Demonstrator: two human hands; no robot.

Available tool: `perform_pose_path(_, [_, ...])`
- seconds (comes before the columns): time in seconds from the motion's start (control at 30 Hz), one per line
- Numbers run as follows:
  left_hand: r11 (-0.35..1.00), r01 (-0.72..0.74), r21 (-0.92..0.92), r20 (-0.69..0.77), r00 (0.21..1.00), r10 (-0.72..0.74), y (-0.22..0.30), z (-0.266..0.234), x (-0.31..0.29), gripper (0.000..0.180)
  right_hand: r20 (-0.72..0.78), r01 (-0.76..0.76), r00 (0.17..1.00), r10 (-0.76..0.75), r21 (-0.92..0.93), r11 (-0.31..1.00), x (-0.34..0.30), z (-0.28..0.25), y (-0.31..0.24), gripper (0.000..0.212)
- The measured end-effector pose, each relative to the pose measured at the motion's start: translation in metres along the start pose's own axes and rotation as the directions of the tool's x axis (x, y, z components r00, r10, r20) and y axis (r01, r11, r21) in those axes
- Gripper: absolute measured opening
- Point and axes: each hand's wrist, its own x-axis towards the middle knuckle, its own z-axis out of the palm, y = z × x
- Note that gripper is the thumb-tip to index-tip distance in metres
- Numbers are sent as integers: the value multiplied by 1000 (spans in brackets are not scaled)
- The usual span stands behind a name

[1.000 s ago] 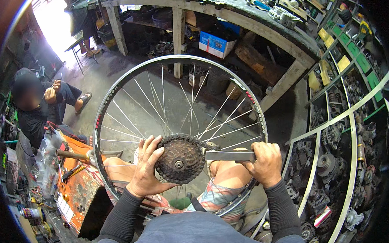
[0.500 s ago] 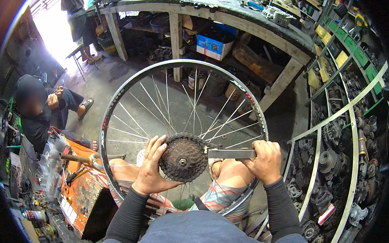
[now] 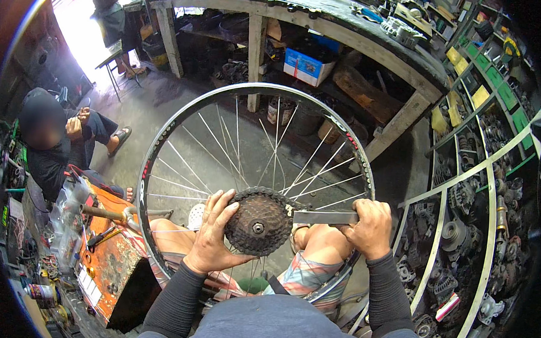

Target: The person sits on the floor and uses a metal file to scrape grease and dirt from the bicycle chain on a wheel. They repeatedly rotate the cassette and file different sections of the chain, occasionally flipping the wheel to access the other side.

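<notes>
A bicycle wheel (image 3: 370,167) with a black rim and thin spokes rests against my legs, its hub side toward me. A dark, rusty sprocket cassette (image 3: 258,212) sits at its centre. My left hand (image 3: 211,234) cups the left edge of the cassette, fingers along its side and thumb under its lower rim. In my right hand (image 3: 367,229) is the flat metal handle of a chain whip (image 3: 324,217). It lies level, its far end meeting the cassette's right edge, where short chain links show.
An orange, worn box (image 3: 106,264) with tools on it stands at my left. Beyond it sits another person (image 3: 45,153). A long workbench (image 3: 349,33) spans the back, a blue and white carton (image 3: 305,66) beneath it. Shelves of metal parts (image 3: 458,228) line the right.
The view has turned slightly, so the background sits a little further right. Both hands keep their hold, and the cassette and chain whip are almost where they were.
</notes>
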Motion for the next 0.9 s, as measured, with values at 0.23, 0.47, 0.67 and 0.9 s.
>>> perform_pose_path(0.23, [1000, 17, 10, 10, 1000, -17, 1, -2, 0, 127, 3, -4, 1000, 4, -7, 1000, 1, 3, -1, 56])
perform_pose_path(0.47, [999, 31, 21, 20, 999, -32, 3, -3, 1, 124, 6, -5, 1000, 5, -11, 1000, 1, 3, -2, 55])
perform_pose_path(0.67, [999, 40, 20, 23, 999, -41, 3, -3, 1, 118, 22, -20, 1000, 20, -13, 1000, 1, 3, -2, 53])
perform_pose_path(0.9, [999, 46, 24, 31, 998, -47, 5, -3, 3, 119, 20, -25, 999, 25, -8, 1000, 2, 1, -4, 53])
